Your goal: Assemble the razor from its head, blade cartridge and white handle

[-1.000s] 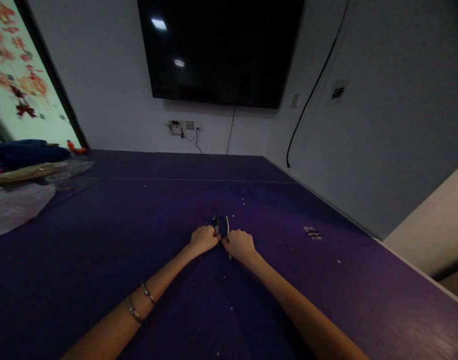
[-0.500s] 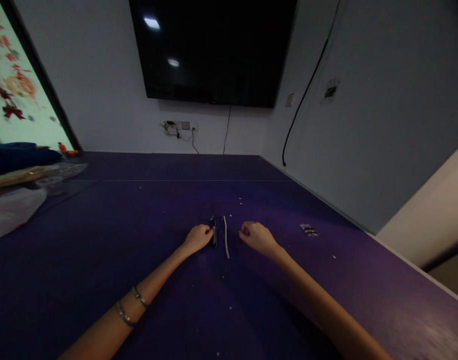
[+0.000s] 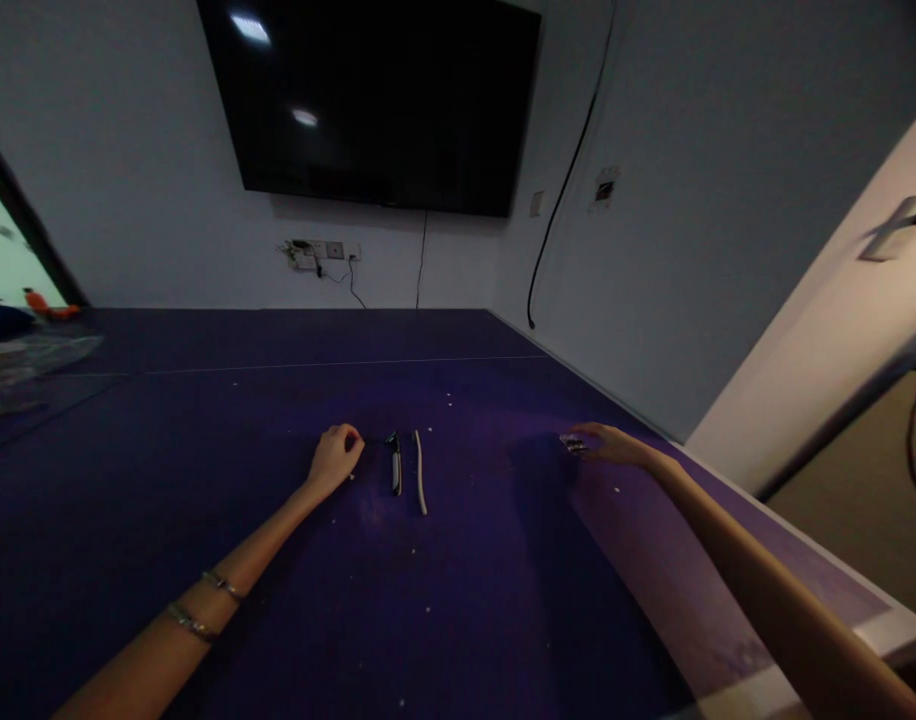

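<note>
My right hand [image 3: 612, 443] reaches out to the right, its fingers extended and slightly apart at a small clear packet with dark pieces [image 3: 573, 443]. The fingertips touch or overlap the packet's edge; exactly how they meet it is unclear. My left hand [image 3: 336, 460] rests on the purple surface with thumb and forefinger pinched into a loop, nothing visible in them. Just right of it lies a black and grey razor [image 3: 396, 470], its head pointing away from me. Beside the razor lies a thin, pale, slightly curved stick, perhaps a toothbrush [image 3: 420, 475].
The purple tabletop [image 3: 278, 600] carries scattered white specks. Clear plastic wrapping [image 3: 45, 352] and an orange item [image 3: 49, 305] sit at the far left. A black cable [image 3: 563, 195] hangs along the right wall. A large screen [image 3: 383, 110] is mounted on the back wall.
My left hand has let go of the razor and moved left. My right hand has opened from a fist and reached right to the packet. The view has turned right.
</note>
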{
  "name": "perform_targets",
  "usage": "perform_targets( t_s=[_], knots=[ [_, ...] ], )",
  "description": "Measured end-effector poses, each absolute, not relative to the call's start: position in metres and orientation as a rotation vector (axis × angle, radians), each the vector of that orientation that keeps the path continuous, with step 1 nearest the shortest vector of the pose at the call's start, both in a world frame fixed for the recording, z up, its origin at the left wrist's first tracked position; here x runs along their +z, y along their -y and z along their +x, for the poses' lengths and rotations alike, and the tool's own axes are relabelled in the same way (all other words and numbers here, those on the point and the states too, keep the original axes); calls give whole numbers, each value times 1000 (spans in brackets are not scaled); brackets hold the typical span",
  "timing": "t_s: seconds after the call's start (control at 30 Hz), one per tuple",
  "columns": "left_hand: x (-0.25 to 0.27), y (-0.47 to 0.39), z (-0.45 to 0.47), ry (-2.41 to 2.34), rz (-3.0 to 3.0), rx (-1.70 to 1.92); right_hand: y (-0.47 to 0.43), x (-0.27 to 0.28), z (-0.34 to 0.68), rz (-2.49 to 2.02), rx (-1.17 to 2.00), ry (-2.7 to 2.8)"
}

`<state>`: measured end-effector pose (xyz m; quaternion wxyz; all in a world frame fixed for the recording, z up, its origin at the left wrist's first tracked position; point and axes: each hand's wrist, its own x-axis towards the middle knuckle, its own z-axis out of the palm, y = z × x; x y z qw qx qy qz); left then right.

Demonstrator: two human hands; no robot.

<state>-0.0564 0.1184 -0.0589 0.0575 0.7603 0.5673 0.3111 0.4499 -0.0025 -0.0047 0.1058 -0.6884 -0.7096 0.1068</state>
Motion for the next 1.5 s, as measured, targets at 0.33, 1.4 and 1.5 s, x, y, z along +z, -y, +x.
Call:
perform_targets(
  t_s=[0.33, 1.4, 1.5],
  knots=[
    [-71, -117, -57, -1805, 2448, 763, -13, -16, 461, -2028, 452, 2043],
    [-69, -99, -47, -1806, 2502, 753, -76, -28, 241, -1268, 584, 2327],
    [-70, -99, -47, -1804, 2514, 751, -78, -28, 234, -1275, 566, 2361]
  ],
)
